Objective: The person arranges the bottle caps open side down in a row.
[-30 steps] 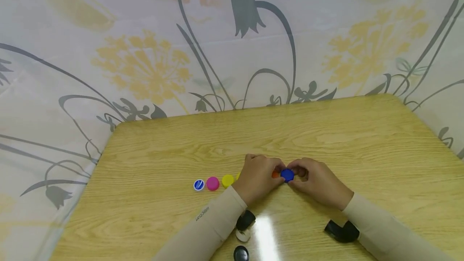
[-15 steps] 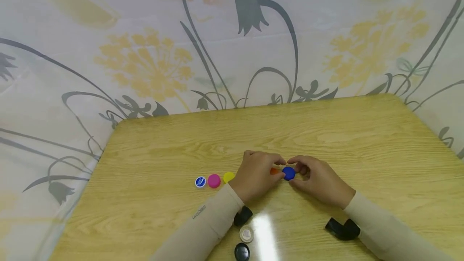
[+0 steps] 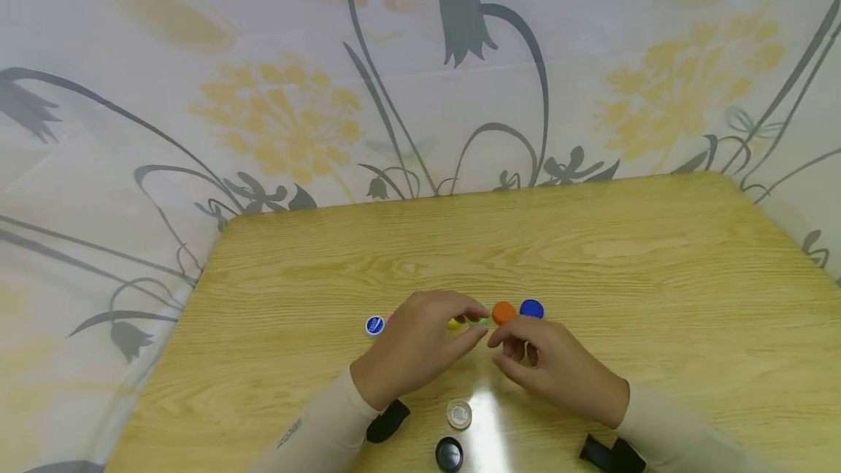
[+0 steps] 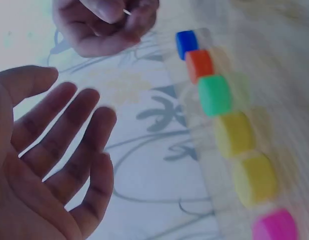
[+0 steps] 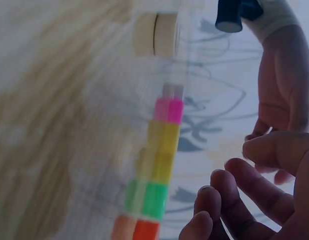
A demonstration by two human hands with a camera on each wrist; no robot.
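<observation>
Bottle caps lie in a row on the table: blue (image 3: 531,309), orange (image 3: 504,313), green (image 4: 214,95), two yellow caps (image 4: 234,134), pink (image 4: 275,226) and a white cap with a blue print (image 3: 374,325). My left hand (image 3: 417,341) hovers over the left part of the row, its fingers loosely spread and holding nothing. It partly hides the pink, yellow and green caps in the head view. Just in front of the orange and blue caps is my right hand (image 3: 558,367), fingers relaxed and bent, with nothing in them.
Nearer the person, a pale round lid (image 3: 459,414) and a black round lid (image 3: 450,454) lie on the wooden table (image 3: 315,268). Behind it hangs a flower-printed cloth (image 3: 394,79). A black wrist piece (image 3: 389,422) sits by the left sleeve.
Both hands have let go of the blue cap, which stays at the right end of the row. They have drawn back toward the person and left, uncovering the orange cap.
</observation>
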